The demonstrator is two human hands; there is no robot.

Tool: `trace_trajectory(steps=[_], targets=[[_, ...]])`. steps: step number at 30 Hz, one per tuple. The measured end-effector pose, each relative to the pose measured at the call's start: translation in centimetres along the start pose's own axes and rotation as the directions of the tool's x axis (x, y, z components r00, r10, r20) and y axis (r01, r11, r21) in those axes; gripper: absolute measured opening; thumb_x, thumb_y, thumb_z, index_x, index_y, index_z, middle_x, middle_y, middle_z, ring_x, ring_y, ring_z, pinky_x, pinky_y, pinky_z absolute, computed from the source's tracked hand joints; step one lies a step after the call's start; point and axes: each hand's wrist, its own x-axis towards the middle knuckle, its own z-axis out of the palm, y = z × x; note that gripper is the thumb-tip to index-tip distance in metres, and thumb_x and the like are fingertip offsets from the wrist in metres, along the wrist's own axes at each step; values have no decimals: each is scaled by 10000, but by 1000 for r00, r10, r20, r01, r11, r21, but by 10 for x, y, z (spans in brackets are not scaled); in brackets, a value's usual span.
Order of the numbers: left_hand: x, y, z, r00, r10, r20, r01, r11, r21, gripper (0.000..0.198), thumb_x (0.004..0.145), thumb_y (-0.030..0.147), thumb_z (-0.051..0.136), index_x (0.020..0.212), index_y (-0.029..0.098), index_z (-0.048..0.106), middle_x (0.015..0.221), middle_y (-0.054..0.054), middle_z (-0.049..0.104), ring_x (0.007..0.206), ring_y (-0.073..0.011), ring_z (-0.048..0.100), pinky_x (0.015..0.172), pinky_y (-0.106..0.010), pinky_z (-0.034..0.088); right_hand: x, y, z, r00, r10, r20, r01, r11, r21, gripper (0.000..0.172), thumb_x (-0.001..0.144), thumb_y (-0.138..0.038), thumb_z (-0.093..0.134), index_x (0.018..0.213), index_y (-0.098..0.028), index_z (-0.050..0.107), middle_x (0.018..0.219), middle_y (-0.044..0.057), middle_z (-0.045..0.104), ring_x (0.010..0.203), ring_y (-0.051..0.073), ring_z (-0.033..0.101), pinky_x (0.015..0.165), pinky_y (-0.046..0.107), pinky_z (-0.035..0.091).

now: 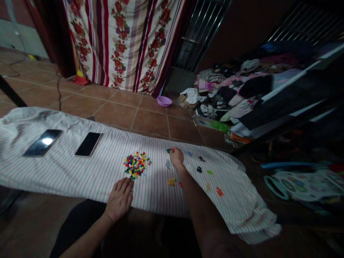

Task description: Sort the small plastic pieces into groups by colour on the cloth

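A heap of small multicoloured beads (136, 165) lies on a pink-striped white cloth (80, 172) spread on the floor. My left hand (120, 198) rests flat on the cloth just below the heap, fingers together and stretched out. My right hand (176, 156) reaches farther out, fingers curled down at a small dark green cluster (168, 150). Small sorted clusters lie around it: yellow (171, 182), black (199, 169), green (210, 172), orange-red (219, 191) and blue (189, 154).
Two dark phones (42, 142) (88, 144) lie on the cloth's left part. Beyond are tiled floor, a purple bowl (164, 101), a floral curtain (126, 43) and a pile of clothes (236, 96) at right. A colourful toy (301, 182) sits at far right.
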Motion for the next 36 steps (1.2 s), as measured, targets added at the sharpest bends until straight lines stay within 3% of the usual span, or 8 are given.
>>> trace_trajectory(steps=[8, 20, 27, 32, 36], targets=[[2, 1, -2, 1000, -1, -10, 0, 1000, -12, 309, 880, 149, 424, 1119, 109, 616, 1108, -115, 664, 1105, -240, 549, 959, -393, 418, -2, -2, -1, 1000, 24, 18, -24, 999, -28, 340, 870, -176, 427, 1053, -194, 713, 1004, 72, 713, 911, 177, 648, 775, 245, 445], [-2, 0, 2, 1000, -23, 20, 23, 1000, -6, 316, 875, 156, 432, 1122, 115, 624, 1145, -123, 652, 1130, -252, 542, 966, -407, 415, -11, -4, -4, 997, -40, -68, 46, 994, 96, 307, 844, -155, 449, 991, -190, 717, 949, 77, 724, 885, 191, 668, 777, 264, 465], [-3, -1, 2, 999, -37, 29, 38, 999, -26, 328, 872, 176, 440, 1140, 123, 622, 1154, -126, 650, 1127, -248, 546, 965, -405, 426, -60, -28, 16, 979, -197, -43, 201, 936, 287, 272, 814, -184, 465, 920, -213, 713, 875, 43, 711, 797, 176, 650, 751, 267, 476], [-4, -2, 3, 998, -36, 48, 36, 999, -18, 354, 873, 181, 444, 1184, 119, 602, 1167, -130, 642, 1136, -254, 539, 968, -410, 424, -106, -50, 35, 923, -385, -16, 354, 831, 428, 223, 809, -194, 483, 888, -205, 692, 851, 34, 677, 761, 153, 623, 738, 254, 485], [-3, -2, 2, 998, -36, 43, 37, 999, -15, 371, 878, 182, 438, 1212, 118, 586, 1180, -126, 636, 1141, -256, 536, 975, -408, 417, -133, -58, 44, 884, -468, 24, 403, 785, 470, 197, 804, -184, 511, 894, -207, 685, 858, 31, 639, 724, 135, 599, 706, 236, 486]])
